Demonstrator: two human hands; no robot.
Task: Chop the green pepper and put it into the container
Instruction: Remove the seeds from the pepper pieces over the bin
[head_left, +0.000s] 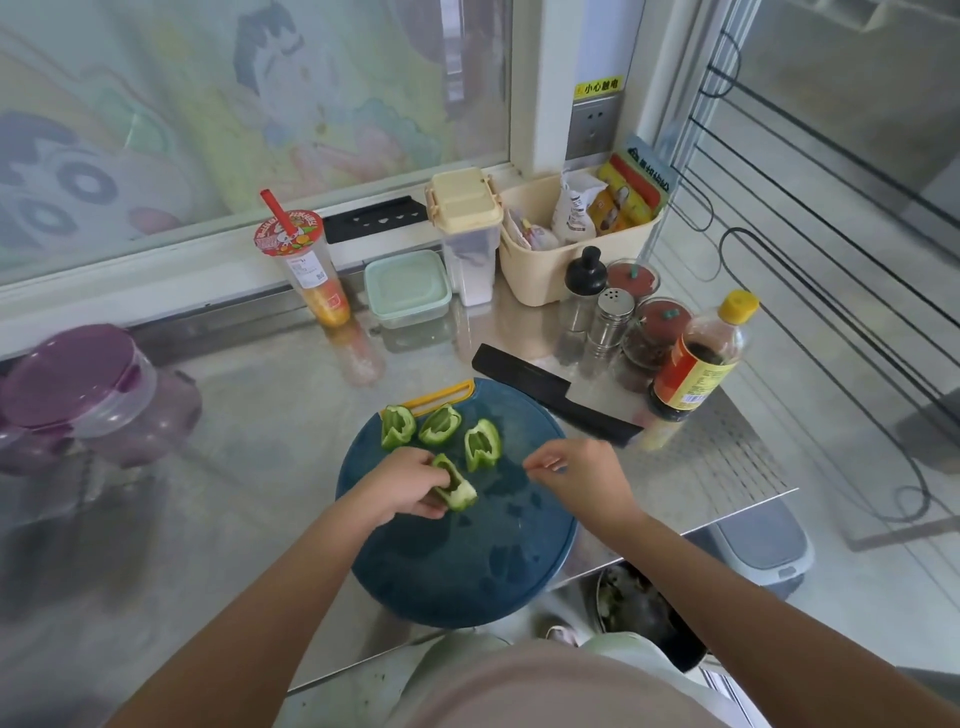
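Observation:
A round dark-blue cutting board lies on the steel counter. Three green pepper pieces sit at its far edge, cut side up. My left hand grips a fourth green pepper piece just above the board. My right hand hovers to the right of it, fingers pinched together, blurred; whether it holds a bit of pepper I cannot tell. A cleaver with a black handle rests on the counter beyond the board's right edge. A pale green lidded container stands at the back.
A soy sauce bottle, spice jars and a cream basket crowd the back right. A drink cup with a red straw stands back left, a purple-lidded jar far left. The counter edge drops off at right, above a bin.

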